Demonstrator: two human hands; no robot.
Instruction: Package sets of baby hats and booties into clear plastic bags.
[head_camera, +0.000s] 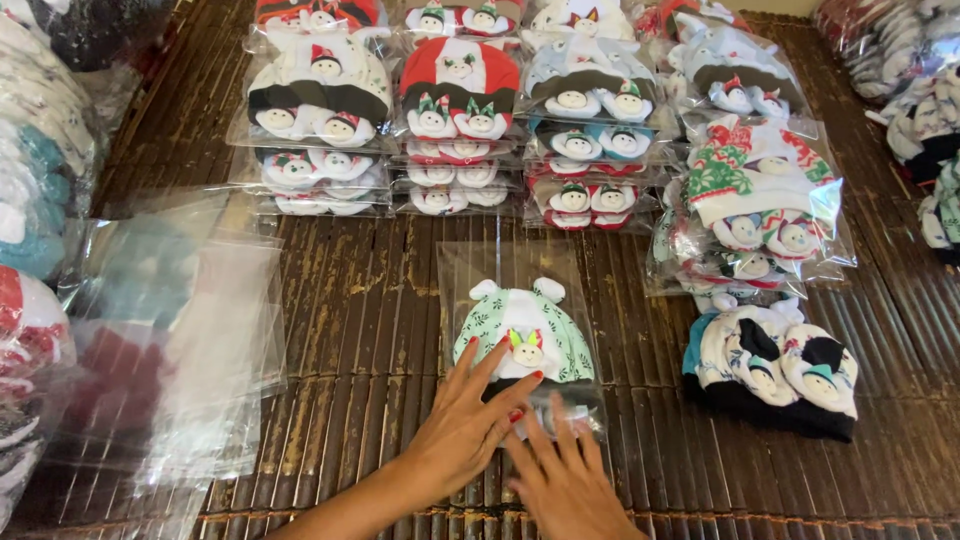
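Note:
A clear plastic bag (500, 262) lies on the brown slatted mat (380, 300) in the middle. Inside it sits a white baby cap with green leaf print and small ears (525, 320). My left hand (465, 425) rests flat on the bag's near end, fingers spread over the cap's lower edge. My right hand (565, 470) presses flat beside it on the bag's bottom flap, fingers slightly apart. Neither hand grips anything.
Rows of bagged caps (455, 100) fill the far side. A loose pile of unbagged caps (775, 365) lies at the right, below bagged ones (760, 195). Empty clear bags (200, 340) are stacked at the left, with more bagged goods (30, 200) beyond.

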